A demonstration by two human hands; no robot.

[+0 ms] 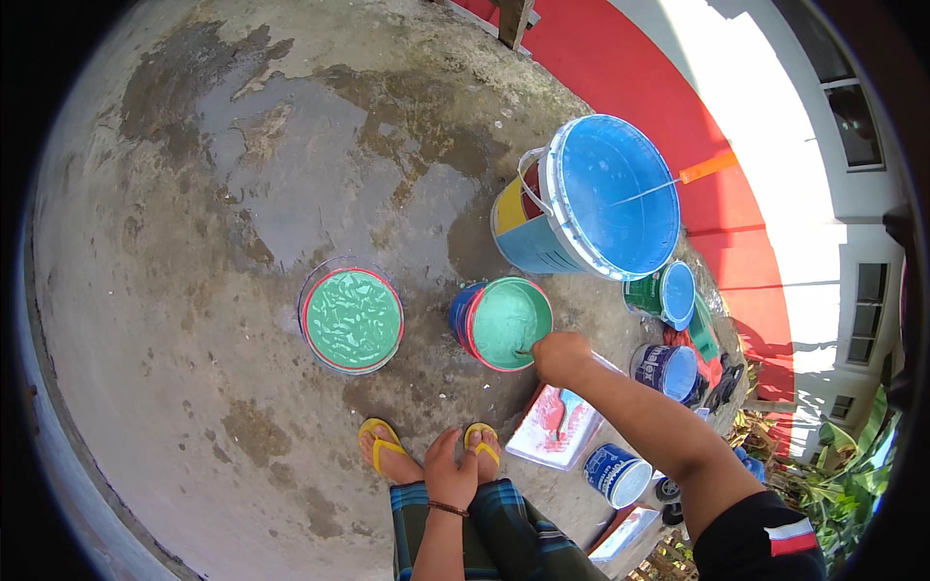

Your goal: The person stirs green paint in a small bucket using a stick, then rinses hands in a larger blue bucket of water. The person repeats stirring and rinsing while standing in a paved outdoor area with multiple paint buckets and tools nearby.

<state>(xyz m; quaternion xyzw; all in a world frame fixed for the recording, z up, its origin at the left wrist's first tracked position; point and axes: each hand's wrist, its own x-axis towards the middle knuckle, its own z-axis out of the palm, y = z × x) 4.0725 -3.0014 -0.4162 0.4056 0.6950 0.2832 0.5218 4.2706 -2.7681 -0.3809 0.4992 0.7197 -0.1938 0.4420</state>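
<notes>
My right hand [562, 358] is closed at the rim of a small red-edged bucket [463, 318] of pale green paint [506, 321]. It grips a thin stick [523, 352] whose lower end dips into the paint; most of the stick is hidden by the hand. Over my knees, between my sandalled feet, my left hand [452, 476] hangs with its fingers apart and holds nothing. To the left of the bucket stands a red-rimmed container of thicker-looking green paint [353, 321], its surface wrinkled, inside a wider clear rim.
A big pail [523, 232] of blue liquid stands beyond, an orange-handled tool [708, 167] leaning in it. To the right are a paint tray [528, 442] holding a brush [565, 414], a blue-and-white tub [606, 469], and smaller tins [651, 368]. A red-and-white wall [668, 107] runs behind.
</notes>
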